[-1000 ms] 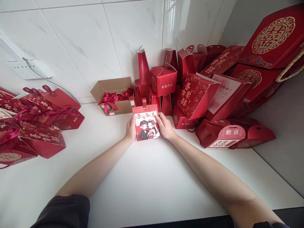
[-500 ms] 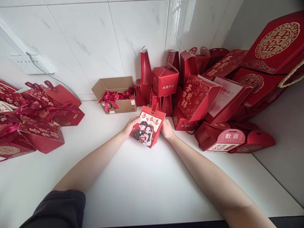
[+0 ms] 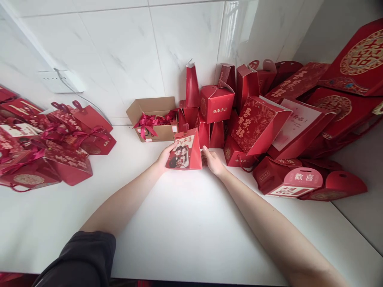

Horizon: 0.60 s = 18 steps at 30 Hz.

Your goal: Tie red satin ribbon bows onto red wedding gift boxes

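A red gift box with a cartoon couple on its front is tilted above the white table, slightly blurred. My left hand grips it at its left side, fingers partly hidden behind it. My right hand is just beside the box's right edge, thumb raised and fingers curled; whether they touch the box is unclear. Behind the box stands an open cardboard box with dark red ribbons inside, one bow hanging over its front.
Stacked red boxes stand against the tiled wall, with larger ones at the right. Two handled boxes lie near the right edge. Ribboned red boxes crowd the left. A wall socket has a cable.
The held box has turned and tilted, showing more of its side. My right hand has come away from its side, thumb now visible. The view has shifted left.
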Tool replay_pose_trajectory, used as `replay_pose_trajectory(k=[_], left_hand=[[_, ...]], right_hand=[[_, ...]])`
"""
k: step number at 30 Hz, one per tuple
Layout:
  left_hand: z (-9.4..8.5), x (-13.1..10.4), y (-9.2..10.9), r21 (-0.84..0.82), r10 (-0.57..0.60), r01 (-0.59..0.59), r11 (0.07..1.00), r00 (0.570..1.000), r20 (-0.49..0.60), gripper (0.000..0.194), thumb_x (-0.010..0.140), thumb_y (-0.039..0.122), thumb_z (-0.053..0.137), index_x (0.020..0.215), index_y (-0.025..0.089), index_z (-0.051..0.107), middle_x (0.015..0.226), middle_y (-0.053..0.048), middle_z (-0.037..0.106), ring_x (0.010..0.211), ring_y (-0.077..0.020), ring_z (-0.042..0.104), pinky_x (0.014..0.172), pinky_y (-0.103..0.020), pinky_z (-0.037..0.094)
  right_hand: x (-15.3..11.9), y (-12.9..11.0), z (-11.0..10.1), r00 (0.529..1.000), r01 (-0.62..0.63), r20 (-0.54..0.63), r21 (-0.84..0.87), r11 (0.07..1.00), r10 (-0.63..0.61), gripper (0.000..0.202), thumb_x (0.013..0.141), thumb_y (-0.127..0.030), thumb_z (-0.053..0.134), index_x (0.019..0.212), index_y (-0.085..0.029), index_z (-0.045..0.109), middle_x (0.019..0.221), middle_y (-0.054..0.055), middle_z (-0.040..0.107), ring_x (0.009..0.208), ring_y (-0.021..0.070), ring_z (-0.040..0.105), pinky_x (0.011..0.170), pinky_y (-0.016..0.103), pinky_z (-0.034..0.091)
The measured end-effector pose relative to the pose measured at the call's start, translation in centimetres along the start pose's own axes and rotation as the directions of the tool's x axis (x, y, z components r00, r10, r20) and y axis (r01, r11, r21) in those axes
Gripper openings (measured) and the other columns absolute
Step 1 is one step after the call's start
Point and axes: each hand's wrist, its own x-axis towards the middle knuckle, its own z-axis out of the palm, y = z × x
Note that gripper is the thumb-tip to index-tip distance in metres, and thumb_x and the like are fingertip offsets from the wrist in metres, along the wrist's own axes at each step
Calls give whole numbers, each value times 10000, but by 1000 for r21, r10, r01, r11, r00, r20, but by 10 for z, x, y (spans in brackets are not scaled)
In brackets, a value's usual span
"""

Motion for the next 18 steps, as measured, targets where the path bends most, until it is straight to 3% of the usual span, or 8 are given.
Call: replay_pose_trajectory(k=[4, 6, 8, 10, 12, 15, 16, 18], left_hand=[[-11, -10, 35, 169, 184, -156, 973, 969, -163, 304, 774, 383, 712, 985, 167, 677, 909, -62, 755, 819, -213, 701, 784, -332, 533], [-23, -22, 67, 283, 233, -176, 943, 955, -183, 256, 693, 317, 796, 856, 153, 688, 808, -46, 744, 721, -187, 675, 702, -295, 509], [-34, -38, 97, 406, 263, -177, 897, 950, -167, 272, 613, 262, 847, 808, 136, 707, 811, -61, 745, 745, -191, 669, 699, -280, 490], [-44, -55, 117, 699, 385, -186, 690, 913, -137, 269, 609, 319, 839, 786, 159, 715, 828, -43, 741, 798, -197, 668, 716, -272, 488], [-54, -70, 122, 803, 381, -114, 585, 912, -149, 284, 632, 374, 814, 813, 175, 723, 837, -33, 737, 829, -214, 668, 714, -276, 492], [-68, -88, 112, 823, 223, 98, 560, 939, -264, 366, 583, 423, 819, 846, 185, 731, 775, -20, 729, 768, -228, 657, 664, -290, 497], [-74, -94, 108, 823, 194, 161, 545, 931, -310, 373, 559, 437, 824, 806, 175, 729, 736, -22, 720, 730, -226, 642, 635, -290, 490], [-85, -106, 104, 802, 268, 229, 552, 862, -430, 364, 545, 473, 811, 681, 155, 699, 630, -30, 676, 657, -217, 602, 594, -296, 468]], right_hand=[[0, 3, 1, 1000, 6, 11, -20, 1000, -6, 686, 841, -768, 388, 734, -153, 673, 668, 86, 684, 562, 160, 604, 535, 277, 445], [0, 4, 1, 1000, 8, 19, -28, 1000, -7, 691, 843, -771, 378, 735, -154, 671, 667, 87, 682, 564, 162, 609, 537, 279, 446], [0, 4, 1, 1000, 10, 22, -39, 999, -9, 691, 843, -772, 373, 742, -156, 669, 675, 87, 683, 568, 160, 608, 542, 280, 446], [-2, 4, 2, 1000, 12, 22, -55, 998, -11, 684, 846, -767, 375, 746, -158, 668, 687, 85, 684, 577, 160, 608, 550, 281, 448], [-3, 5, 3, 1000, 16, 24, -75, 997, -14, 666, 852, -754, 387, 751, -159, 669, 697, 82, 684, 592, 161, 609, 570, 283, 455], [-5, 8, 3, 999, 23, 29, -109, 994, -20, 628, 857, -730, 417, 758, -163, 670, 706, 74, 683, 609, 165, 611, 602, 289, 465], [-5, 9, 4, 999, 26, 30, -120, 992, -23, 620, 860, -724, 421, 762, -165, 671, 709, 72, 684, 614, 167, 612, 610, 292, 467], [-5, 11, 4, 999, 34, 31, -140, 989, -30, 612, 867, -716, 415, 766, -170, 672, 719, 70, 686, 625, 172, 618, 626, 298, 473]])
